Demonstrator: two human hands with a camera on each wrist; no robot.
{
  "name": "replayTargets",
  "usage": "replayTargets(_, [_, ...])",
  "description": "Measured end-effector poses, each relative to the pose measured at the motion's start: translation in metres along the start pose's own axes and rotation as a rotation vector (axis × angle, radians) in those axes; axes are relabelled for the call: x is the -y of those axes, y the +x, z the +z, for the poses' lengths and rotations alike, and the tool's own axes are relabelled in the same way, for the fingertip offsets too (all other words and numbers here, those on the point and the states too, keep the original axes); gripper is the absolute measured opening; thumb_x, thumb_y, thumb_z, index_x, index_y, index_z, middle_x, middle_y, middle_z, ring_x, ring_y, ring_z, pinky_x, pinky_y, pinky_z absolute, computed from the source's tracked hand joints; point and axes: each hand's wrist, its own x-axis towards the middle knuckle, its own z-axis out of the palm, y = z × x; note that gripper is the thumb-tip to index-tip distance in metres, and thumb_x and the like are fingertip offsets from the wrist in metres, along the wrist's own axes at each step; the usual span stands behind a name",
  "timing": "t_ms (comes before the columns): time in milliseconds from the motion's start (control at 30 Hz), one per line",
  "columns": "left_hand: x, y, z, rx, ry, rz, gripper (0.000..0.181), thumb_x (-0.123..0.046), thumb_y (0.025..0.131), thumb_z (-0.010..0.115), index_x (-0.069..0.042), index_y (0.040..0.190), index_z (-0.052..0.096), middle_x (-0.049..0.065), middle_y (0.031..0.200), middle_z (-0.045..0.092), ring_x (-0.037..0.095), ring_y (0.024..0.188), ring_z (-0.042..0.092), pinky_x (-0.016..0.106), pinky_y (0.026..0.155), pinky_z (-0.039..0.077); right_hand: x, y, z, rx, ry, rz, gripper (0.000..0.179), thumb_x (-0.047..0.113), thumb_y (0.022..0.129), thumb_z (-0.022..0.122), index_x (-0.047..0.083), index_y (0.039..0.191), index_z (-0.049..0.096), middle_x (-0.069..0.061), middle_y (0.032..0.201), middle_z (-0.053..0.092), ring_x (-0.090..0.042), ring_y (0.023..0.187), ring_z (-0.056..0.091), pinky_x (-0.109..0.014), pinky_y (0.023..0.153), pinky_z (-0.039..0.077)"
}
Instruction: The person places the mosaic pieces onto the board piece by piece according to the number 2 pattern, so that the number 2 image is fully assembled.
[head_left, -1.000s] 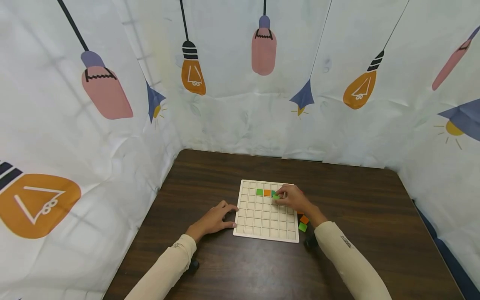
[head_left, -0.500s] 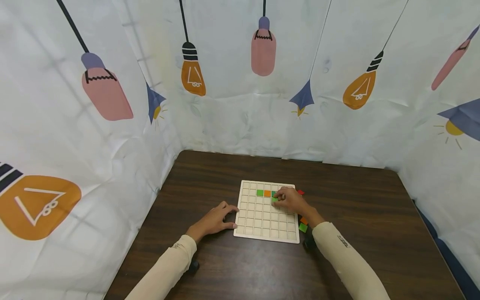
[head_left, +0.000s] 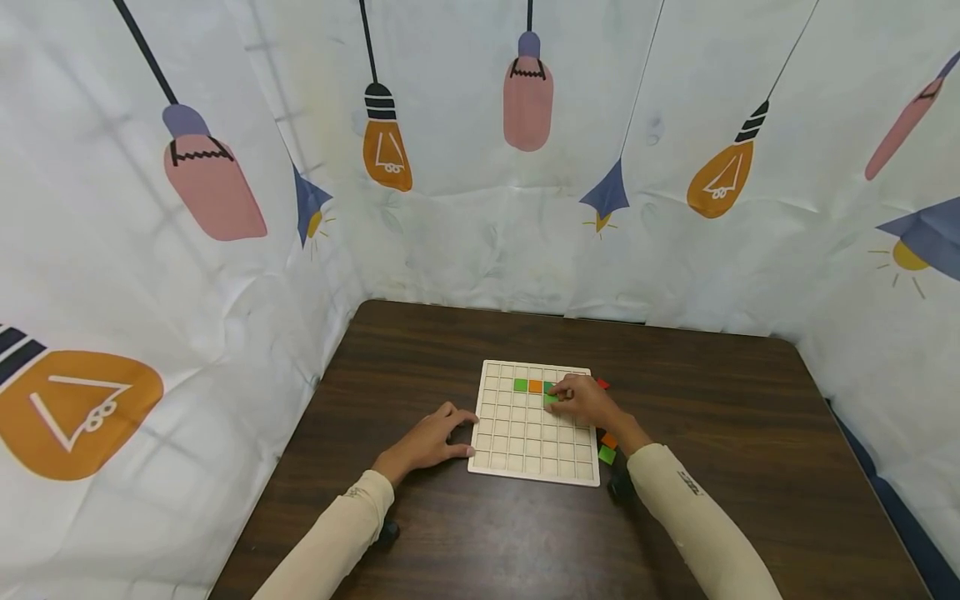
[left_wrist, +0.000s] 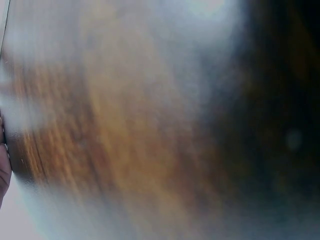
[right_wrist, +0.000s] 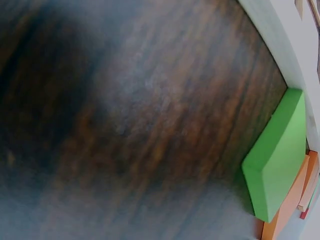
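My left hand [head_left: 426, 435] lies at the left side of a pale gridded board [head_left: 510, 446], thumb and forefinger spread and touching its edge. Over the board's upper right part, my right hand [head_left: 591, 402] has its thumb and forefinger around a light green square tile [head_left: 551, 400], which seems to lie in a grid cell. In the row just above sit a green tile [head_left: 521, 385], an orange tile [head_left: 536, 387] and a partly covered dark green tile [head_left: 548, 387]. The left wrist view catches only a sliver of a hand [left_wrist: 4, 172].
Right of the board lie a loose green tile [head_left: 607, 455], an orange tile [head_left: 609, 440] and a red tile [head_left: 602, 383]. The right wrist view has the green tile [right_wrist: 280, 160] close to the board's edge [right_wrist: 280, 45]. A printed white curtain [head_left: 465, 250] surrounds the brown table [head_left: 712, 400].
The light green tile, tilted in my right fingers a second ago, has come down into the cell below the dark green one. My left hand has stayed put.
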Motion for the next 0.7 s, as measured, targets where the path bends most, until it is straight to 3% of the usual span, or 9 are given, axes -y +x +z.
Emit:
replayTargets(433, [-0.001,0.001,0.000,0.008,0.002,-0.012,0.055,-0.048,0.093,0.069,-0.029,0.143,0.051,-0.002,0.112,0.048,0.015,0.082,0.046,0.036,0.077,0.039,0.000,-0.003,-0.001,-0.018,-0.071,0.005,0.023,0.022,0.085,0.082,0.009,0.103,0.078,0.005,0.084,0.062,-0.010,0.076,0.052,-0.027,0.068,0.046])
replayTargets(700, [0.001,0.001,0.001,0.007,-0.001,-0.013,0.056,-0.047,0.093,0.069,-0.029,0.143,0.051,-0.001,0.113,0.048,0.015,0.082,0.046,0.037,0.077,0.039,-0.001,-0.010,-0.007,-0.049,-0.059,-0.007,0.022,0.026,0.088,0.079,0.011,0.104,0.079,0.007,0.085,0.064,-0.009,0.074,0.053,-0.026,0.066,0.047])
